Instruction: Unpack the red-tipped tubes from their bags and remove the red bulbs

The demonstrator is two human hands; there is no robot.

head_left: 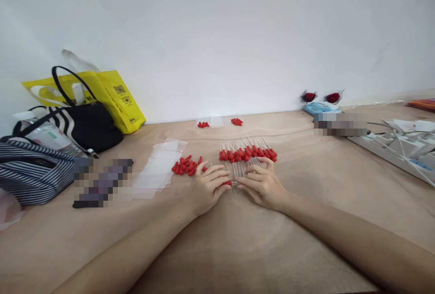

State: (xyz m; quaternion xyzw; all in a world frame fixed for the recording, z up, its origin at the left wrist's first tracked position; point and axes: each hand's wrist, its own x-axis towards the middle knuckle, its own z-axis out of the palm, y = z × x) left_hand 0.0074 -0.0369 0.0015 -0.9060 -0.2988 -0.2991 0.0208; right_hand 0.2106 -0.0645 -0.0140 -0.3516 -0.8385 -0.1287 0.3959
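Two forearms [149, 238] converge; my left hand [211, 187] pinches a red bulb [227, 183], my right hand [264, 184] a clear tube [234, 183], its long axis lying sideways

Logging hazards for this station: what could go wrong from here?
The left hand pinches a small red bulb; that grip might slip. Bare clear tubes lie close by the right hand, which could scatter them. Loose red bulbs sit beside the left hand and might roll if brushed.
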